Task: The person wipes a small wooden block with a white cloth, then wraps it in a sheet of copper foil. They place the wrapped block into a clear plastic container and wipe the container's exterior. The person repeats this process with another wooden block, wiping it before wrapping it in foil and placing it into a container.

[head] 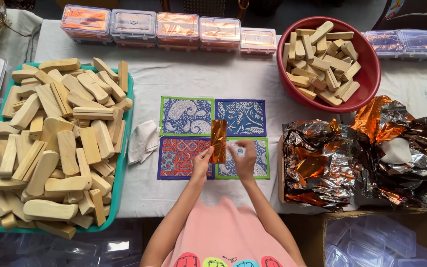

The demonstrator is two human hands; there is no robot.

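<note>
Over the four patterned mats [186,116], table centre: both hands meet around one copper-foil-wrapped piece [218,141].
Piece position: held just above the mats' shared corner, apart from the tray and bowl.
Long axis: upright in view, running away from the person.
Left hand [202,163]: fingertips pinch the piece's lower left edge; the nearer hand.
Right hand [245,157]: fingers curled, touching or just beside the lower right edge; contact cannot be told.
Surroundings: teal tray [124,163] of wooden blocks to the left, red bowl [371,74] of blocks and loose foil sheets [317,168] to the right.
Hidden: piece's contents under foil; the hands cover its lower end.
</note>
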